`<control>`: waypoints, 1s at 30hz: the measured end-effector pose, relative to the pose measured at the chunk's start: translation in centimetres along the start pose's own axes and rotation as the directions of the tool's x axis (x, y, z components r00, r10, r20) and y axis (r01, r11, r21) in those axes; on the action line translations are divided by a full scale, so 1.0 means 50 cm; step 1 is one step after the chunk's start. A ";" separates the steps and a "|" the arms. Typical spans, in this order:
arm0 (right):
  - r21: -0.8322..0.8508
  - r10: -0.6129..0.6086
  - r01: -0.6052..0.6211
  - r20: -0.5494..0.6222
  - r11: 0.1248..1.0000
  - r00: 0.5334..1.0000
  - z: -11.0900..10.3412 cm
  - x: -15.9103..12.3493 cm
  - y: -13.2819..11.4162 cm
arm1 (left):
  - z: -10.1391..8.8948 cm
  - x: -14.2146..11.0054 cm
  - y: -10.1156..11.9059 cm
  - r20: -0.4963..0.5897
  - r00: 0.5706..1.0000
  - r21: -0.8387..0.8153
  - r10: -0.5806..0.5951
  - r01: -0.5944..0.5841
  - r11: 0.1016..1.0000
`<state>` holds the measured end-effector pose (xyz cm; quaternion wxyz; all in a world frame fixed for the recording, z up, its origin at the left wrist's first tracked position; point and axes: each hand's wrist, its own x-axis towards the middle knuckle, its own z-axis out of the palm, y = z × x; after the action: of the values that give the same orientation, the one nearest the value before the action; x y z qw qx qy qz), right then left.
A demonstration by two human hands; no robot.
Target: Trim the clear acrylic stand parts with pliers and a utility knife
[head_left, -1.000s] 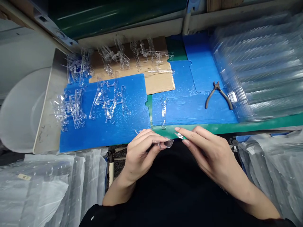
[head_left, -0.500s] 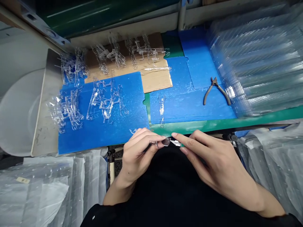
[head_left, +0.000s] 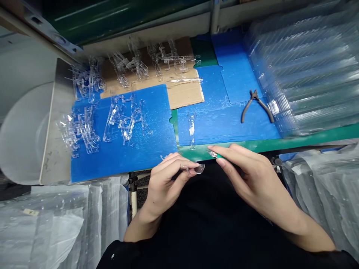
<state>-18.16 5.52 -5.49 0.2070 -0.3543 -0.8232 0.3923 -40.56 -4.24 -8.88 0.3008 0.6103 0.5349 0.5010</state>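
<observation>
Between the thumb and fingers of my left hand (head_left: 168, 183) is a clear plastic part (head_left: 200, 169), its curved end sticking out to the right. My right hand (head_left: 249, 173) is closed around a craft knife (head_left: 213, 154) with a green handle and a metal tip that points left. The blade is apart from the part, slightly above and to its right. Most of the handle is hidden in my palm. Just beyond my hands, a single long clear part (head_left: 192, 130) lies on the blue sheet (head_left: 224, 129).
Open cutting pliers (head_left: 254, 98) lie at the right, beside stacked clear plastic trays (head_left: 311, 74). Several clear moulded parts (head_left: 127, 117) are spread over the left sheet and the cardboard (head_left: 185, 98). Wrapped bundles (head_left: 103, 209) stand below the table at both sides.
My right hand has lifted the knife up and away from the clear part, widening the gap. My left hand has shifted slightly right, still gripping the part.
</observation>
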 end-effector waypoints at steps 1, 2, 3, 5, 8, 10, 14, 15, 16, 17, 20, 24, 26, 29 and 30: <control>0.065 -0.010 0.010 0.000 0.998 1.000 0.000 0.003 0.002 | 0.001 -0.002 -0.003 0.012 0.999 -0.057 -0.045 0.046 0.997; 0.133 -0.026 0.025 0.004 0.991 1.000 0.001 0.005 0.004 | 0.001 -0.004 -0.005 0.027 0.995 -0.115 -0.093 0.096 0.989; 0.202 -0.046 0.043 0.010 0.978 0.999 0.003 0.008 0.006 | 0.001 -0.006 -0.007 0.046 0.989 -0.169 -0.138 0.144 0.975; 0.331 -0.085 0.077 0.009 0.940 0.996 0.009 0.014 0.011 | 0.001 -0.010 -0.009 0.087 0.977 -0.255 -0.196 0.212 0.944; 0.448 -0.125 0.135 -0.051 0.884 0.991 0.019 0.021 0.018 | 0.001 -0.013 -0.007 0.140 0.966 -0.318 -0.218 0.252 0.914; 0.469 -0.159 0.176 -0.076 0.866 0.984 0.021 0.025 0.021 | 0.000 -0.013 -0.005 0.162 0.963 -0.341 -0.218 0.261 0.903; 0.430 -0.282 0.275 -0.048 0.860 0.958 0.011 0.029 0.028 | -0.003 -0.010 -0.005 0.219 0.948 -0.400 -0.229 0.301 0.866; 0.415 -0.312 0.298 -0.037 0.859 0.949 0.008 0.029 0.030 | -0.003 -0.009 -0.005 0.237 0.943 -0.413 -0.234 0.315 0.854; 0.399 -0.336 0.319 -0.028 0.860 0.941 0.004 0.030 0.032 | -0.004 -0.009 -0.006 0.251 0.938 -0.422 -0.239 0.328 0.845; 0.379 -0.356 0.337 -0.020 0.862 0.934 0.001 0.030 0.034 | -0.004 -0.009 -0.007 0.263 0.933 -0.428 -0.244 0.339 0.838; 0.322 -0.375 0.356 -0.003 0.877 0.927 -0.002 0.030 0.037 | -0.003 -0.010 -0.009 0.279 0.927 -0.439 -0.252 0.356 0.825; 0.304 -0.359 0.345 -0.009 0.888 0.933 0.005 0.028 0.037 | 0.000 -0.009 -0.011 0.268 0.934 -0.451 -0.238 0.340 0.825; 0.303 -0.330 0.324 -0.034 0.896 0.943 0.009 0.025 0.038 | 0.002 -0.007 -0.013 0.268 0.935 -0.451 -0.232 0.335 0.827; 0.286 -0.214 0.223 -0.062 0.932 0.975 0.011 0.020 0.040 | 0.005 -0.004 -0.015 0.269 0.938 -0.460 -0.221 0.327 0.826; 0.272 -0.169 0.180 -0.064 0.945 0.984 0.011 0.018 0.041 | 0.006 -0.003 -0.016 0.265 0.940 -0.463 -0.215 0.319 0.827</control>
<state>-18.22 6.81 -7.38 0.3048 -0.2553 -0.7840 0.4767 -40.56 -4.12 -9.72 0.5681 0.4780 0.4341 0.5102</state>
